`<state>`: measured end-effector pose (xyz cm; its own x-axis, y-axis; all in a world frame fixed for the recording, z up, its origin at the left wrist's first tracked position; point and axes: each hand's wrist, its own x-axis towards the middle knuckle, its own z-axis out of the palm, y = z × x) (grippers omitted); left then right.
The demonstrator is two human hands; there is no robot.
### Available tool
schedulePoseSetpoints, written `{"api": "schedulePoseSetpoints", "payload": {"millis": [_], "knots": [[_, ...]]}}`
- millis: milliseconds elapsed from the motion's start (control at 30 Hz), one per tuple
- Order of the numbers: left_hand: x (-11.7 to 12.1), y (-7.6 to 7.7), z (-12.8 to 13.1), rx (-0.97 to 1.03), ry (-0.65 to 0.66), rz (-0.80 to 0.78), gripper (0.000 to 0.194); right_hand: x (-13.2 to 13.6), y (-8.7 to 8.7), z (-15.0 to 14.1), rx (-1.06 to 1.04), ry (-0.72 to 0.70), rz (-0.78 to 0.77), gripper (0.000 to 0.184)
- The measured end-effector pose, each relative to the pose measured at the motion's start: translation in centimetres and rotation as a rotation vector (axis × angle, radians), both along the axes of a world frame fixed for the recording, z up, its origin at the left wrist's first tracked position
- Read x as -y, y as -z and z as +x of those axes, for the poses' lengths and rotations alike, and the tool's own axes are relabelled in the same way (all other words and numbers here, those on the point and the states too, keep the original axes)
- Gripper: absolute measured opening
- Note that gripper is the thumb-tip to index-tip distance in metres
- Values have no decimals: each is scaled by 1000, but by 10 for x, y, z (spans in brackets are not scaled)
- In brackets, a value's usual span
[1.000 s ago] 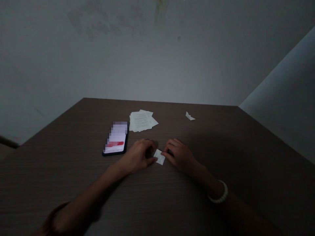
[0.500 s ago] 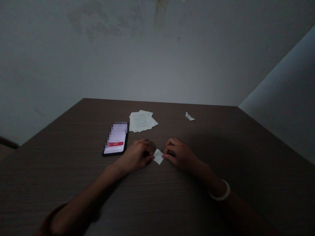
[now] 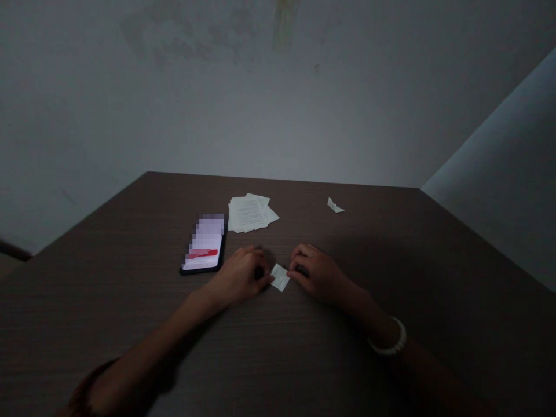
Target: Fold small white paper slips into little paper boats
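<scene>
A small folded piece of paper (image 3: 281, 278), pale and diamond-shaped, lies between my two hands low over the table (image 3: 269, 359). My left hand (image 3: 245, 275) pinches its left corner between thumb and finger. At the opposite corner, my right hand (image 3: 319, 272) has its thumb and forefinger closed on the paper, the other fingers curled. A white beaded bracelet (image 3: 393, 341) circles my right wrist. Close beyond my left hand rests a phone (image 3: 204, 246) with its screen lit and partly blurred out.
Several printed paper sheets (image 3: 248, 214) lie in a loose stack behind the phone. Farther right sits a small folded paper boat (image 3: 334, 205). A stained grey wall (image 3: 269, 116) rises behind the table's far edge.
The paper's surface has shifted very slightly between my fingers. Both hands keep their pinch in nearly the same spot.
</scene>
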<state>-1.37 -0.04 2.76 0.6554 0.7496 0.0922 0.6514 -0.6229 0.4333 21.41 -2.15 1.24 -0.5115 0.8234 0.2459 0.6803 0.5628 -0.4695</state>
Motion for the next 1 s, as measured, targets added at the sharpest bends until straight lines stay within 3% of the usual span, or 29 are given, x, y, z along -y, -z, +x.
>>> {"api": "schedulePoseSetpoints", "payload": {"millis": [400,733,1000], "knots": [[-2,6,-6,51,73,-53,4,0,3,-1,13,-5,41,8],[2,-3,-1,2,42,-74,5,0,1,0,23,-17,23,7],[-1,3,-5,18,17,-91,9,-1,2,-2,39,10,48,9]]}}
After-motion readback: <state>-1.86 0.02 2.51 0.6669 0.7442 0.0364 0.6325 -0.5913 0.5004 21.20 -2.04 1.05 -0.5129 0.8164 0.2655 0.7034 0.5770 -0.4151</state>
